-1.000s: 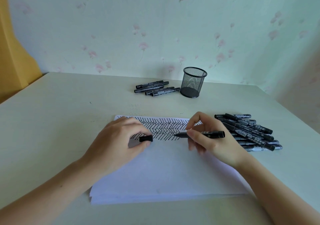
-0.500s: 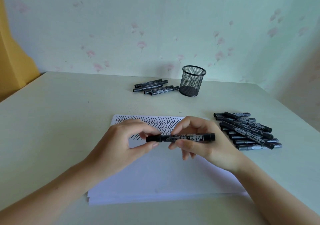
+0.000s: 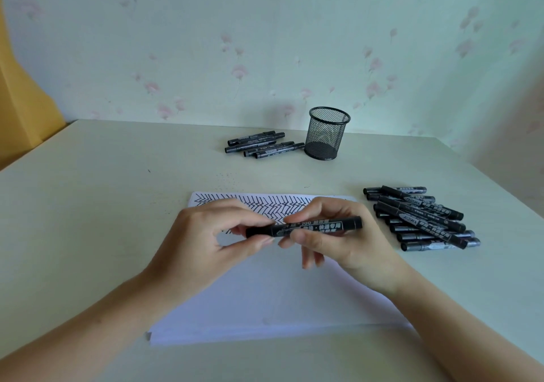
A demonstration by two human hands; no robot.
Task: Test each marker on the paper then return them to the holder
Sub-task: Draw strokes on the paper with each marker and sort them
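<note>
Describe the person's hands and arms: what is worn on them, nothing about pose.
Both forearms are bare up to the frame edge; no sleeves show. The left hand and right hand wear no gloves, and no rings, watch or bracelets are visible. Fingernails look short and unpainted.

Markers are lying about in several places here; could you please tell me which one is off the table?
The marker gripped in both hands, left hand and right hand, above the paper; all others lie on the table.

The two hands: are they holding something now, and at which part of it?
Both hold one black marker: the left hand pinches its cap end, the right hand grips the barrel.
</note>
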